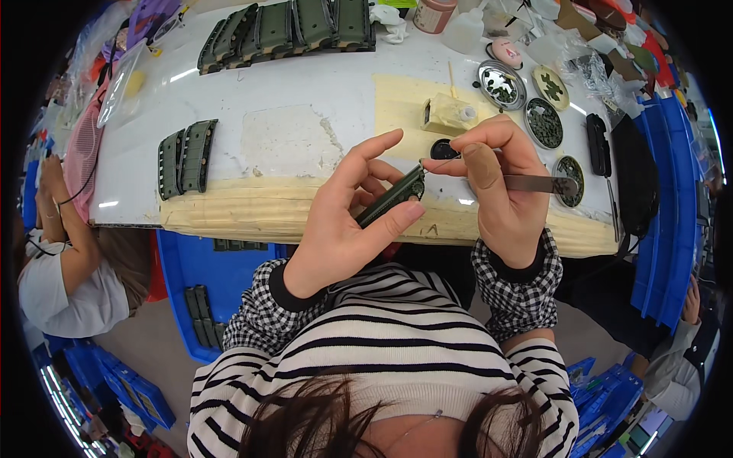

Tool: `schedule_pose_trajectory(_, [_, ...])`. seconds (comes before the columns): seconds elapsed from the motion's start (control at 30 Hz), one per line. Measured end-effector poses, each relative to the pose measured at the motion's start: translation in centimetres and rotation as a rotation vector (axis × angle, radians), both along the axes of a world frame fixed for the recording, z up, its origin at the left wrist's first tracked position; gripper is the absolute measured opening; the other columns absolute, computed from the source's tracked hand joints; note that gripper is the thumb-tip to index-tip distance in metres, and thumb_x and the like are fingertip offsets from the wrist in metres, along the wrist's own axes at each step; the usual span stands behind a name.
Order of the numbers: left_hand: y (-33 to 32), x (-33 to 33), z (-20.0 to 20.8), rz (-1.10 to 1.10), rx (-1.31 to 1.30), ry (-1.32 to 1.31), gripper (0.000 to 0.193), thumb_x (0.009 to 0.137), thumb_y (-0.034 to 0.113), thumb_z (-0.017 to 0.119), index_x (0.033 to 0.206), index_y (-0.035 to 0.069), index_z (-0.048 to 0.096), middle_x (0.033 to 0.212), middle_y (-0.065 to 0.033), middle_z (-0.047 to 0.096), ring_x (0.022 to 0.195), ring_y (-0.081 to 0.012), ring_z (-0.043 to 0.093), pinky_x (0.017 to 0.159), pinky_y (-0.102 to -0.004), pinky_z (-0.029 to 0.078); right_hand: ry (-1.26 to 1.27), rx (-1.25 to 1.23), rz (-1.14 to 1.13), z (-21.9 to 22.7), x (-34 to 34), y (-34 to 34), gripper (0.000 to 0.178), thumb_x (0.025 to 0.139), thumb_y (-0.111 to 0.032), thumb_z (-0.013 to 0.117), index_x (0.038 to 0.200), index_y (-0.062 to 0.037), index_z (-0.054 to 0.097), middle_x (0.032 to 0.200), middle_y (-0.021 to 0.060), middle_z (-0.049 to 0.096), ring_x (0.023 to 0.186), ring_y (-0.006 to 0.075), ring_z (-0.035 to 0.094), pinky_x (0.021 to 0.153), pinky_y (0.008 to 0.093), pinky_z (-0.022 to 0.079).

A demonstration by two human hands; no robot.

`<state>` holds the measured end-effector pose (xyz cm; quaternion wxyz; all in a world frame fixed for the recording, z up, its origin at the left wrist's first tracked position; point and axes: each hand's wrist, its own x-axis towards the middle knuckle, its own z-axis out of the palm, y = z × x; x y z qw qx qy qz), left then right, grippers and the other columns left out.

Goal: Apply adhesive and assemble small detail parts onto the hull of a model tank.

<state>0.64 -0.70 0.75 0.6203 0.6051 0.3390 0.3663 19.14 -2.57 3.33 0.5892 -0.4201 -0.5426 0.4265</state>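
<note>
ok so L hand first: left hand (343, 217) is curled round a long dark green part (388, 201), thumb on the near side, fingers partly spread behind, part tilted w/ its upper end pointing toward the other hand. It's up over the front edge of the surface (229, 91), approx mid view

right hand (505, 187) is mostly closed, has hold of flat metal tweezers (538, 184) sticking out to the right, fingertips just beside the part's end, can't tell if they're pinching smth tiny there

Behind the hands: yellowish block (449, 114) & a small black dish (433, 149). Two green panels (200, 156) lie together over on the L, bigger row of them (317, 23) at the back
</note>
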Motion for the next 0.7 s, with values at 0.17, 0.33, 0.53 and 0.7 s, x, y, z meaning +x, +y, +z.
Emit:
schedule_pose_trajectory(0.17, [0.0,-0.1,-0.1,0.002,0.0,-0.004,0.066,0.084,0.014,0.072,0.139,0.004,0.039,0.097,-0.0046,0.059,0.074,-0.007,0.052,0.066,-0.0203,0.044,0.031,-0.001,-0.04,0.0,0.2,0.1,0.015,0.097,-0.009,0.052,0.1,0.0058,0.054,0.092,0.0078,0.056,0.082,0.0146,0.064,0.076,0.0281,0.057])
schedule_pose_trajectory(0.33, [-0.1,-0.2,-0.1,0.001,-0.078,-0.079,0.059,0.087,0.013,0.067,0.138,0.003,0.039,0.102,-0.0045,0.058,0.079,-0.0072,0.052,0.068,-0.0206,0.045,-0.273,0.128,-0.375,0.2,2.0,1.9,0.009,0.093,-0.004,0.056,0.095,0.0039,0.06,0.087,0.0072,0.058,0.069,0.0125,0.062,0.066,0.0247,0.054])
schedule_pose_trajectory(0.53, [0.1,-0.1,-0.5,-0.048,-0.335,-0.302,0.052,0.099,0.035,0.047,0.136,0.0,0.038,0.122,-0.0188,0.056,0.1,-0.0192,0.06,0.088,-0.0328,0.05,-0.807,0.289,-0.448,-1.1,3.7,3.6,0.014,0.077,0.004,0.062,0.089,-0.0025,0.061,0.081,0.011,0.055,0.066,0.0287,0.056,0.058,0.0331,0.046])
schedule_pose_trajectory(0.7, [-0.1,0.3,-0.1,-0.054,-0.44,-0.426,0.043,0.103,0.032,0.038,0.132,0.0,0.04,0.121,-0.0169,0.057,0.1,-0.0209,0.062,0.089,-0.0336,0.051,-0.848,0.266,-0.453,-1.5,3.8,3.0,0.027,0.074,0.005,0.066,0.1,-0.0034,0.064,0.08,0.0095,0.054,0.066,0.0241,0.06,0.057,0.0314,0.047])
